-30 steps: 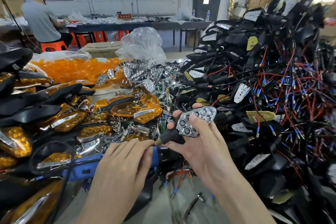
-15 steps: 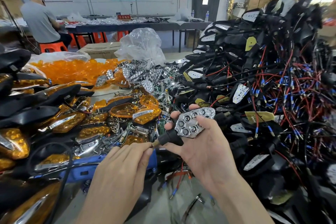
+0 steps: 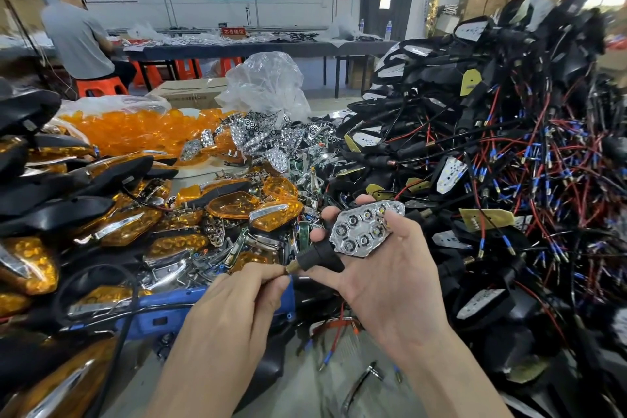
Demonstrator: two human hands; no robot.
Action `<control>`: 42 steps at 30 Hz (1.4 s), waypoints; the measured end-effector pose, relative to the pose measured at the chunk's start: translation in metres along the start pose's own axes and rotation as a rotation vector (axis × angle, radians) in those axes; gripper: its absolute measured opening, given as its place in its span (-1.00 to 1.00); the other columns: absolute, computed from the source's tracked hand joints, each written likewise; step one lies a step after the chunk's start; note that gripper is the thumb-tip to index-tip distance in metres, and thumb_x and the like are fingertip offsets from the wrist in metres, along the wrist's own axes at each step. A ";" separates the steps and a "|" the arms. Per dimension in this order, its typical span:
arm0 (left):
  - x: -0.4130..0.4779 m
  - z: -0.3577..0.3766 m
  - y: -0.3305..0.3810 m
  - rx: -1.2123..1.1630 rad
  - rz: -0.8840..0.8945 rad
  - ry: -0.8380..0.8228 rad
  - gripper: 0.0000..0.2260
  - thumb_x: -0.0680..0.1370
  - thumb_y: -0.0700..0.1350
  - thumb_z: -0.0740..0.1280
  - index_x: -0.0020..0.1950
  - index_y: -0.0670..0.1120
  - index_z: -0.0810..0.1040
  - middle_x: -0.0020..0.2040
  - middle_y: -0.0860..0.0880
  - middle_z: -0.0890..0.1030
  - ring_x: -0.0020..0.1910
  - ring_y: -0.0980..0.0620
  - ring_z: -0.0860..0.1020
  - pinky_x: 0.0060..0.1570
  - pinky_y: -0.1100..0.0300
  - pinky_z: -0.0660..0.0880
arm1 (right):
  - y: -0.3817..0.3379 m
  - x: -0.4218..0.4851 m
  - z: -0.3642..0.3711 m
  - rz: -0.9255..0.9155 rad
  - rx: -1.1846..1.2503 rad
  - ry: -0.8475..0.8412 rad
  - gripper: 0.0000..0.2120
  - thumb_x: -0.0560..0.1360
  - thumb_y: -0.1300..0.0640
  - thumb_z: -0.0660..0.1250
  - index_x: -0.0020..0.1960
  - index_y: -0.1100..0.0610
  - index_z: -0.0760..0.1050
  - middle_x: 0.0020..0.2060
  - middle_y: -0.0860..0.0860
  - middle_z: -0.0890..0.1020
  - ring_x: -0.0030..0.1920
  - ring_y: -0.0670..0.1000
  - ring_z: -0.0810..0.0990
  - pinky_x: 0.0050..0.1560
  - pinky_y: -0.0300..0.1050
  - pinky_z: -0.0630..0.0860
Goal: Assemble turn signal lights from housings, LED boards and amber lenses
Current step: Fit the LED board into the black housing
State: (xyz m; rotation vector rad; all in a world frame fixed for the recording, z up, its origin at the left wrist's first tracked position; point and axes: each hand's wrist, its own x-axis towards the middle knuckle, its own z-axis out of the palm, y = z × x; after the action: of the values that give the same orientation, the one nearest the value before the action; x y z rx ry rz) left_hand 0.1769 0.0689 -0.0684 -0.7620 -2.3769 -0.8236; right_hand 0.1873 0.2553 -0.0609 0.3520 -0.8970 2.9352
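Note:
My right hand (image 3: 383, 278) holds a black turn signal housing (image 3: 322, 256) with a chrome reflector (image 3: 364, 229) seated in it, several round LED cups facing up. My thumb lies across the reflector's right end. My left hand (image 3: 234, 302) pinches the brass threaded tip (image 3: 291, 269) at the end of the housing's black stem. Loose amber lenses (image 3: 135, 127) fill a clear bag at the back left. Loose chrome reflectors (image 3: 261, 139) are heaped in the middle.
A tall heap of black housings with red and blue wires (image 3: 509, 163) fills the right. Finished amber lights (image 3: 112, 217) are stacked at the left. A blue tool (image 3: 176, 310) lies under my left hand. A person (image 3: 79, 41) sits at a far table.
My right hand has tilted the housing so the reflector faces up more. My left hand has slid up from the blue tool to the tip of the stem and pinched it.

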 end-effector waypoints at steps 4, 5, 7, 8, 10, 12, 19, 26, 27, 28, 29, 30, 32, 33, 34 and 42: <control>0.001 0.000 0.001 -0.005 0.003 -0.001 -0.89 0.59 0.11 0.15 0.03 0.16 0.43 -0.30 0.25 0.51 -0.24 0.16 0.47 -0.18 0.28 0.40 | 0.000 0.000 0.001 0.001 -0.007 0.021 -0.82 0.56 -0.03 0.31 0.10 0.03 0.55 0.08 0.19 0.63 0.02 0.21 0.65 0.03 0.31 0.57; 0.000 0.000 0.000 -0.007 0.000 0.000 -0.87 0.58 0.11 0.16 0.03 0.14 0.46 -0.29 0.25 0.51 -0.26 0.16 0.47 -0.18 0.29 0.40 | 0.000 0.000 0.001 0.000 -0.011 0.029 -0.82 0.57 -0.04 0.30 0.09 0.02 0.55 0.08 0.19 0.63 0.01 0.21 0.65 0.02 0.30 0.58; 0.000 -0.001 0.000 0.001 -0.003 0.003 -0.80 0.58 0.10 0.17 0.01 0.07 0.54 -0.27 0.27 0.51 -0.28 0.17 0.47 -0.19 0.32 0.39 | 0.002 0.001 0.002 -0.013 -0.034 0.038 -0.81 0.59 -0.06 0.26 0.07 0.00 0.56 0.07 0.18 0.64 -0.01 0.18 0.65 -0.02 0.27 0.59; 0.001 -0.001 0.000 0.011 -0.001 0.005 -0.78 0.58 0.10 0.17 -0.01 0.05 0.56 -0.27 0.26 0.51 -0.29 0.18 0.46 -0.20 0.33 0.39 | 0.003 0.001 0.002 -0.025 -0.057 0.048 -0.78 0.60 -0.08 0.23 0.06 -0.01 0.58 0.06 0.17 0.64 -0.03 0.17 0.65 -0.04 0.26 0.60; 0.000 -0.001 0.001 0.026 0.009 0.009 -0.76 0.57 0.09 0.18 -0.02 0.01 0.59 -0.27 0.21 0.54 -0.31 0.17 0.48 -0.21 0.29 0.39 | 0.005 0.001 0.004 -0.055 -0.111 0.087 -0.73 0.59 -0.12 0.20 0.01 -0.03 0.63 0.03 0.16 0.66 -0.08 0.14 0.66 -0.09 0.25 0.62; 0.000 -0.001 0.001 0.035 0.016 0.005 -0.73 0.56 0.09 0.18 -0.04 -0.01 0.61 -0.28 0.16 0.57 -0.33 0.10 0.51 -0.22 0.21 0.41 | 0.007 0.002 0.006 -0.091 -0.168 0.137 -0.74 0.57 -0.14 0.23 -0.04 -0.07 0.65 -0.01 0.16 0.68 -0.13 0.13 0.68 -0.15 0.22 0.63; -0.001 -0.003 0.002 0.078 0.100 -0.017 -0.75 0.55 0.07 0.20 -0.06 0.00 0.62 -0.30 0.15 0.57 -0.36 0.11 0.50 -0.24 0.21 0.39 | 0.011 0.006 0.004 -0.218 -0.416 0.260 -0.70 0.56 -0.14 0.15 -0.11 -0.12 0.64 -0.11 0.13 0.72 -0.21 0.15 0.70 -0.11 0.09 0.67; -0.002 -0.007 0.009 -0.035 0.057 -0.072 -0.72 0.59 0.13 0.16 0.15 0.09 0.58 -0.21 0.24 0.57 -0.25 0.25 0.54 -0.22 0.26 0.43 | 0.014 0.005 0.001 -0.241 -0.650 0.299 -0.68 0.58 -0.21 0.16 -0.16 -0.17 0.64 -0.10 0.14 0.73 -0.05 0.12 0.71 0.12 0.15 0.60; -0.001 -0.009 0.012 -0.080 0.018 -0.080 -0.72 0.61 0.16 0.14 0.17 0.14 0.56 -0.16 0.25 0.58 -0.21 0.26 0.56 -0.24 0.32 0.44 | 0.015 0.004 0.002 -0.228 -0.686 0.299 -0.67 0.55 -0.26 0.17 -0.14 -0.18 0.65 -0.07 0.12 0.74 -0.01 0.11 0.71 0.17 0.15 0.58; 0.002 -0.010 0.015 -0.126 -0.028 -0.087 -0.73 0.62 0.19 0.10 0.19 0.20 0.53 -0.09 0.28 0.58 -0.15 0.28 0.57 -0.24 0.36 0.46 | 0.017 0.003 0.001 -0.215 -0.715 0.294 -0.66 0.51 -0.32 0.16 -0.10 -0.20 0.66 -0.03 0.10 0.74 0.03 0.11 0.71 0.20 0.16 0.56; 0.005 -0.010 0.018 -0.173 -0.073 -0.094 -0.73 0.62 0.23 0.08 0.19 0.25 0.49 -0.02 0.31 0.58 -0.09 0.28 0.58 -0.23 0.38 0.48 | 0.018 0.002 0.001 -0.199 -0.726 0.294 -0.64 0.47 -0.36 0.17 -0.05 -0.21 0.65 0.02 0.09 0.74 0.08 0.11 0.70 0.22 0.17 0.56; 0.008 -0.009 0.021 -0.220 -0.106 -0.098 -0.73 0.62 0.25 0.06 0.19 0.29 0.47 0.02 0.34 0.57 -0.03 0.27 0.58 -0.19 0.37 0.49 | 0.020 0.001 0.000 -0.182 -0.715 0.303 -0.62 0.43 -0.38 0.19 -0.02 -0.20 0.64 0.06 0.09 0.73 0.12 0.11 0.69 0.23 0.19 0.56; 0.016 -0.005 0.027 -0.338 -0.147 -0.115 -0.75 0.62 0.26 0.09 0.18 0.29 0.49 0.04 0.35 0.59 0.01 0.25 0.58 -0.10 0.37 0.49 | 0.020 0.001 0.000 -0.169 -0.702 0.301 -0.63 0.42 -0.38 0.23 0.01 -0.19 0.63 0.09 0.08 0.73 0.14 0.09 0.69 0.19 0.12 0.59; 0.021 -0.003 0.030 -0.414 -0.171 -0.131 -0.76 0.62 0.25 0.11 0.16 0.27 0.50 0.04 0.33 0.61 0.01 0.24 0.59 -0.08 0.38 0.49 | 0.021 0.001 0.001 -0.171 -0.708 0.292 -0.65 0.43 -0.35 0.22 0.00 -0.19 0.64 0.09 0.06 0.73 0.13 0.06 0.70 0.15 0.04 0.60; 0.025 0.000 0.033 -0.490 -0.204 -0.152 -0.77 0.63 0.25 0.13 0.16 0.26 0.51 0.04 0.31 0.62 0.02 0.23 0.60 -0.06 0.36 0.51 | 0.021 0.001 0.002 -0.177 -0.712 0.292 -0.64 0.45 -0.32 0.22 0.02 -0.16 0.65 0.08 0.05 0.73 0.12 0.05 0.70 0.14 0.00 0.59; 0.031 0.010 0.039 -0.671 -0.238 -0.269 -0.68 0.54 0.23 0.21 0.28 0.27 0.46 0.08 0.29 0.65 0.02 0.26 0.63 0.05 0.09 0.58 | 0.022 0.000 0.006 -0.207 -0.797 0.259 -0.60 0.63 -0.08 0.10 0.14 0.02 0.68 0.13 -0.05 0.72 0.17 -0.07 0.66 0.12 -0.25 0.56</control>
State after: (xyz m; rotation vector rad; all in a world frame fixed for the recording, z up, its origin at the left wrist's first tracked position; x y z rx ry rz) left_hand 0.1774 0.1121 -0.0415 -0.8889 -2.4562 -1.7677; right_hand 0.1863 0.2337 -0.0682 0.0086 -1.7218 2.1315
